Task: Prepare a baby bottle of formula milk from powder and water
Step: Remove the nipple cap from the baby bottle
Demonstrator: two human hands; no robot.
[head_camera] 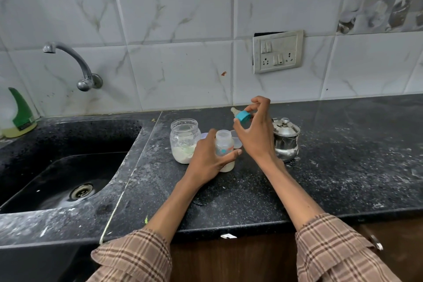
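The open powder jar point(185, 141) stands left, beside it the left hand point(209, 158) grips the uncapped baby bottle point(225, 150) upright on the counter point(343, 178), apparently filled, and the right hand point(256, 130) pinches the blue-ringed teat point(240, 116) above it, so capping and shaking likely remain.

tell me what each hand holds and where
Left hand grips the bottle round its middle. Right hand pinches the teat cap by its blue ring.

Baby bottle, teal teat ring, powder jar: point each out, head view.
baby bottle point(223, 139), head view, on its clear upper wall above the left hand's grip.
teal teat ring point(243, 117), head view, on the ring's outer band.
powder jar point(183, 137), head view, on its glass wall above the powder.
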